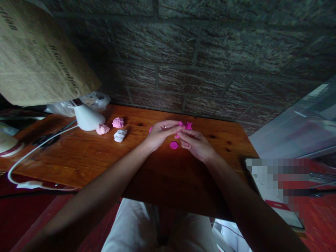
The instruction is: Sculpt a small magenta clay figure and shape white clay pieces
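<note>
Left hand (163, 132), right hand (194, 142): fingers nearly closed, together pinching small magenta clay-like piece (177, 136); uneven squeezing could be tearing it. Flat round magenta clay-like disc (174, 145): lying at piece's seven o'clock.

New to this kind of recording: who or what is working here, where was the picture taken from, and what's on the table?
No machine here: these are a person's bare left hand and right hand. The single picture comes from a camera worn on that person's head, looking forward and down. Between them, the hands hold bright pink material, partly hidden from view. On the wooden table, a flat pink disc lies near the hands; to the left are two pale pink lumps, a whitish lump and a lamp.
</note>
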`<state>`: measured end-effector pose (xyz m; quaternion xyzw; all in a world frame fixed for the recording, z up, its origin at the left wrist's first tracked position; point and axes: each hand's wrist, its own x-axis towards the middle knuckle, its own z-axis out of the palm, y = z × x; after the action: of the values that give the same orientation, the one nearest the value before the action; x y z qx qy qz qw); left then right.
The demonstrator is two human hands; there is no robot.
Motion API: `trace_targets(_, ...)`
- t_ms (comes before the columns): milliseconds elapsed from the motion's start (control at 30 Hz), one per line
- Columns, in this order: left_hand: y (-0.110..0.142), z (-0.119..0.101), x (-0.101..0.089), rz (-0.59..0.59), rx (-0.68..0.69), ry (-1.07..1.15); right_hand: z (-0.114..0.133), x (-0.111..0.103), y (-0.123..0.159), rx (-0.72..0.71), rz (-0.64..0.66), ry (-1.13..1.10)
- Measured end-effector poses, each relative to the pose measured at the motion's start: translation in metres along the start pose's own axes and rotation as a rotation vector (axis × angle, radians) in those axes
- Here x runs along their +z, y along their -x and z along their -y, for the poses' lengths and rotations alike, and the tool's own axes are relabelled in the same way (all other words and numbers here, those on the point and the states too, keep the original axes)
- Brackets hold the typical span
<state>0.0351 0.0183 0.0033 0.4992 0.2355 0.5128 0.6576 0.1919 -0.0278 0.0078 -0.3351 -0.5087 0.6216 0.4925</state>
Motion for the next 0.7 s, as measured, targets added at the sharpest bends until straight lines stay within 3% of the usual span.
trace_targets(267, 0.001, 0.0, -0.004, -0.009, 0.066, -0.116, 0.001, -0.003, 0.001, -0.056, -0.03, 0.253)
trace_targets(533, 0.0, 0.003, -0.005, -0.006, 0.07, -0.207, -0.002, -0.011, -0.003, -0.232, -0.026, 0.55)
trace_targets(700, 0.001, 0.002, -0.005, 0.01, 0.077, -0.285, -0.009, -0.014, -0.005, -0.229, -0.036, 0.619)
